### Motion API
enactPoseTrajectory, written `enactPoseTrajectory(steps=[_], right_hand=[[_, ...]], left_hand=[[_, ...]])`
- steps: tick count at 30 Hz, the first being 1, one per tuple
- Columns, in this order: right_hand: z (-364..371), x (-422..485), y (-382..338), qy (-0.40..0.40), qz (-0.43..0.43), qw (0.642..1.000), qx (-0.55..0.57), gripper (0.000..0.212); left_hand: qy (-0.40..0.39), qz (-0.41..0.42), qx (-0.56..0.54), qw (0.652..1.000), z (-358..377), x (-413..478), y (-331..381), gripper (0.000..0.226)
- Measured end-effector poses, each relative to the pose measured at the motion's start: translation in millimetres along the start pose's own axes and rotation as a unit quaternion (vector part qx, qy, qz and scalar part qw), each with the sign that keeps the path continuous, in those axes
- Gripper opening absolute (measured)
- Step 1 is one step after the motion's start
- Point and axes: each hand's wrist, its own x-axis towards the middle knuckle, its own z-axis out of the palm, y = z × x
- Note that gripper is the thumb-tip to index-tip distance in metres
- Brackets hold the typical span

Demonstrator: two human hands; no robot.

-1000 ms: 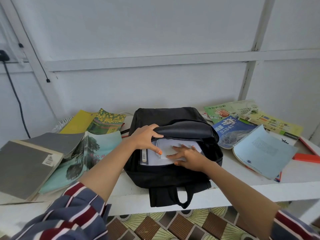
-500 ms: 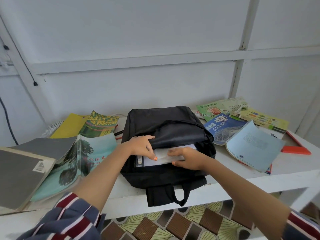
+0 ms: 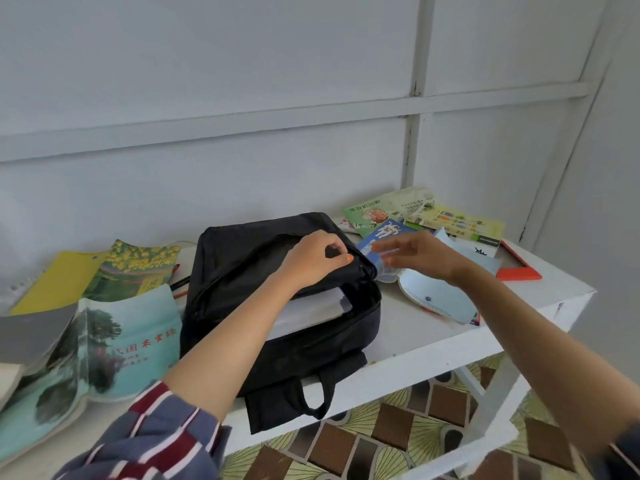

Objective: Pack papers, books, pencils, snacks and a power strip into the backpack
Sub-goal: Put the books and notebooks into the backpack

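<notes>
A black backpack (image 3: 311, 355) lies flat on the white table (image 3: 433, 344), its main pocket open toward me. White papers (image 3: 311, 310) lie inside the opening. My left hand (image 3: 313, 258) grips the backpack's upper flap and holds it up. To the right of the bag, my right hand (image 3: 420, 252) hovers blurred with fingers spread, holding nothing, above a blue booklet (image 3: 384, 237) and a pale blue book (image 3: 436, 299).
Green and yellow books (image 3: 450, 220) and a red-orange flat item (image 3: 519, 271) lie at the back right. On the left lie a teal book (image 3: 104, 344), a yellow-green book (image 3: 135, 268), a grey book (image 3: 31, 334) and pencils (image 3: 180, 285). The table edge is near me, patterned floor (image 3: 381, 441) below.
My right hand left the papers inside the backpack and moved right, out over the blue books. My left hand shifted up along the flap. The view turned right.
</notes>
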Motion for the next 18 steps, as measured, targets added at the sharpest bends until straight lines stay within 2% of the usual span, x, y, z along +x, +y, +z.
enactPoseTrajectory(steps=[4,7,10,15,18], right_hand=[[-53.9,4.2,41.0,0.080,0.031,0.996,-0.039,0.038],[-89.6,17.7,73.8,0.099,0.048,0.991,-0.074,0.040],[-120.2,38.1,107.5,0.081,0.047,0.989,-0.110,0.044],[-144.3,69.1,145.9,0.031,0.014,0.977,-0.210,0.048],[-143.3,82.5,157.0,-0.021,0.006,0.972,-0.233,0.052]], left_hand=[[-0.023,0.018,-0.008,1.000,36.6,27.9,20.2,0.021],[-0.035,0.010,-0.001,0.999,63.0,46.3,34.5,0.032],[-0.054,-0.026,0.009,0.998,86.3,64.8,44.0,0.046],[-0.137,-0.067,0.140,0.978,121.1,82.5,52.3,0.071],[-0.153,-0.086,0.181,0.968,130.9,87.0,52.3,0.078]])
